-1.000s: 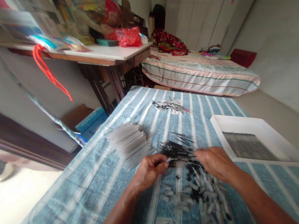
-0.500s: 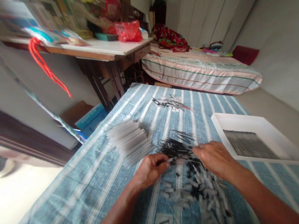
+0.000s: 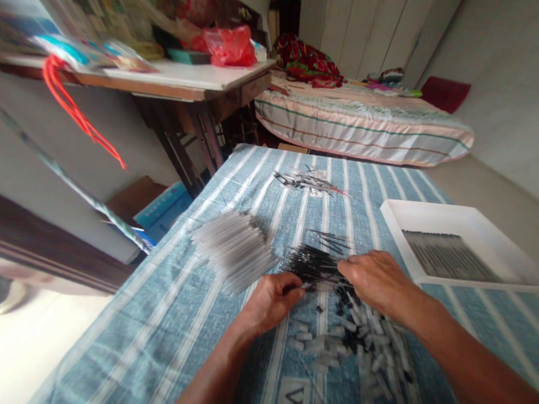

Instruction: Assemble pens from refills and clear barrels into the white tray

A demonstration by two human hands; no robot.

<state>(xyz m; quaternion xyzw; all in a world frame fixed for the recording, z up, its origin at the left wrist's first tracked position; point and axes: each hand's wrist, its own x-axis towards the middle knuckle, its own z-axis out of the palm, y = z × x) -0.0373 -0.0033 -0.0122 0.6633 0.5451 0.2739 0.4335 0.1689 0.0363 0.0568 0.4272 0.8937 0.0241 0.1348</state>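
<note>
My left hand (image 3: 272, 301) is closed in a pinch at the near-left edge of a pile of thin black pen refills (image 3: 313, 266). A small pale pen part (image 3: 307, 286) pokes out from its fingertips. At the pile's right side my right hand (image 3: 376, 279) is also closed, fingertips together; what it grips, if anything, is hidden. Left of the pile lies a stack of clear pen barrels (image 3: 231, 249). Short translucent pen pieces (image 3: 325, 347) and small black pieces (image 3: 342, 301) are scattered nearer to me, partly under my right wrist.
A white tray (image 3: 431, 210) on the right holds a row of dark-cored sticks (image 3: 450, 256). More thin pieces (image 3: 307, 181) lie toward the far edge of the striped cloth (image 3: 152, 330). Beyond stand a cluttered side table (image 3: 205, 81) and a bed (image 3: 362, 128).
The view has shifted slightly. My right hand has moved a little left over the refills. My left hand keeps its pinch in nearly the same place.
</note>
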